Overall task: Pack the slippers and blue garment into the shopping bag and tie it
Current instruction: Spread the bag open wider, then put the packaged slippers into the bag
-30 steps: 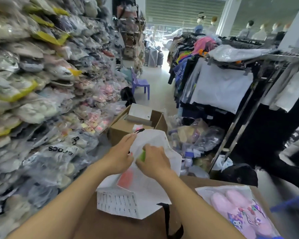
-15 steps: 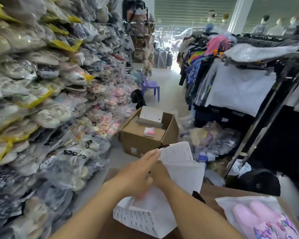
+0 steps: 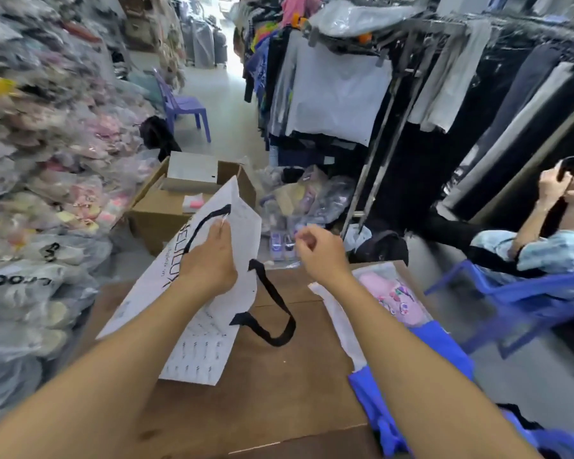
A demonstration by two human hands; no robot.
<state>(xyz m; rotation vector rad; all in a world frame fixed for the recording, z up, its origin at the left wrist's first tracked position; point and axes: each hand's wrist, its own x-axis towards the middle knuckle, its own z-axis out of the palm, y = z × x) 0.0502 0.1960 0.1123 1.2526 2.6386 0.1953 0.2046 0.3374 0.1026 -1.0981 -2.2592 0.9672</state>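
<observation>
A white shopping bag (image 3: 242,226) with black handles (image 3: 272,313) and black lettering stands tilted on the brown cardboard surface (image 3: 279,392). My left hand (image 3: 212,260) grips its upper edge. My right hand (image 3: 318,250) hovers to the right of the bag, fingers curled and pinched, nothing visible in them. Pink slippers (image 3: 391,296) in a clear plastic wrapper lie at the right of the cardboard, under my right forearm. A blue garment (image 3: 438,352) lies at the near right edge, partly hidden by my arm.
A wall of bagged shoes (image 3: 47,193) fills the left. An open cardboard box (image 3: 159,210) stands beyond the work surface. Clothes racks (image 3: 378,111) line the right. A seated person (image 3: 550,233) on a blue plastic chair (image 3: 527,299) holds a phone. A purple chair (image 3: 186,104) stands in the aisle.
My right hand has let go of the bag and moved right. The bag now stands unfolded with its handles hanging loose, held by my left hand. The view has tipped downward and to the right.
</observation>
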